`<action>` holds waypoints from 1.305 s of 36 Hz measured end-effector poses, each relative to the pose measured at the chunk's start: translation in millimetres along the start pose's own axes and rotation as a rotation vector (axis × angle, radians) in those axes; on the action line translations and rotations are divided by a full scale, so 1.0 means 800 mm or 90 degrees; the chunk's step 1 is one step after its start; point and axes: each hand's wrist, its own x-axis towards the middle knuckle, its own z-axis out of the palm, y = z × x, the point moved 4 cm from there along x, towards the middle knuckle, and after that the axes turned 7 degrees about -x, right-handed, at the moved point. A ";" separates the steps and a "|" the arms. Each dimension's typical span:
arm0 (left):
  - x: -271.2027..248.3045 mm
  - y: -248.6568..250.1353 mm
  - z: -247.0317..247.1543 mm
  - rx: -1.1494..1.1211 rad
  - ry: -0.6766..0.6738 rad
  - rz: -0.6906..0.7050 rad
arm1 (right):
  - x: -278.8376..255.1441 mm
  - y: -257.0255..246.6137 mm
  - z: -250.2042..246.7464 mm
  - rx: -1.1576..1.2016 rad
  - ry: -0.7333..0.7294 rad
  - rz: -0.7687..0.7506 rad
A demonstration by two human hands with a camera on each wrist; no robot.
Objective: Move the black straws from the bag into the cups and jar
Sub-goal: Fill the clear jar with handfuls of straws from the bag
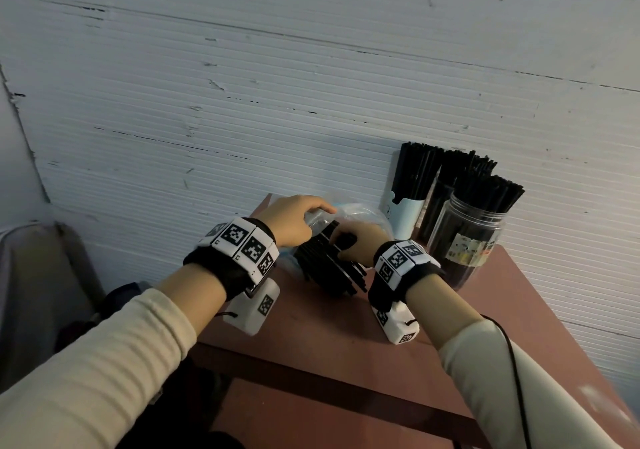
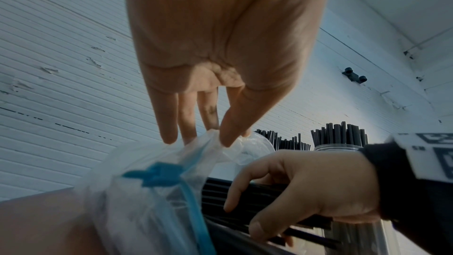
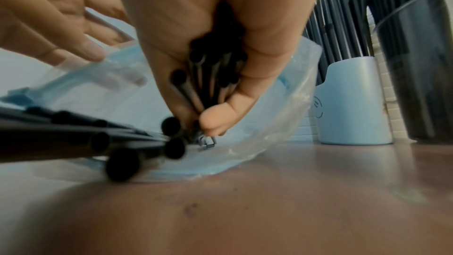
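Note:
A clear plastic bag with a blue zip strip lies on the brown table. Black straws stick out of its mouth toward me. My left hand pinches the bag's upper edge between thumb and fingers. My right hand grips a bundle of straws at the bag's mouth. At the back right stand a light blue cup, a dark cup and a clear jar, each packed with upright black straws.
A ribbed white wall runs close behind the table. The table's left and front edges drop to a dark floor area. A grey object sits off to the left.

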 end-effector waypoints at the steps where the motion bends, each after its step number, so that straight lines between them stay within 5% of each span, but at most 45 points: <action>1: 0.000 0.000 0.000 0.000 0.003 0.001 | 0.000 0.001 -0.001 -0.002 0.005 -0.003; 16: -0.001 -0.006 0.014 0.026 0.029 0.041 | -0.064 0.015 -0.048 0.048 -0.014 -0.038; 20: -0.006 0.022 0.020 0.067 0.123 0.137 | -0.102 0.021 -0.070 0.033 -0.033 -0.056; 27: -0.007 0.088 0.091 0.185 -0.034 0.300 | -0.157 0.026 -0.094 0.007 -0.042 -0.100; 31: -0.002 0.109 0.123 0.213 0.022 0.344 | -0.184 0.033 -0.110 0.043 -0.026 -0.118; 35: 0.003 0.125 0.133 0.102 0.052 0.305 | -0.209 0.050 -0.136 0.103 0.055 -0.102; 42: 0.006 0.145 0.143 -0.204 0.050 0.178 | -0.228 0.055 -0.184 0.220 0.383 -0.126; 47: 0.002 0.150 0.163 -0.378 -0.029 0.098 | -0.211 0.042 -0.170 0.150 0.376 -0.131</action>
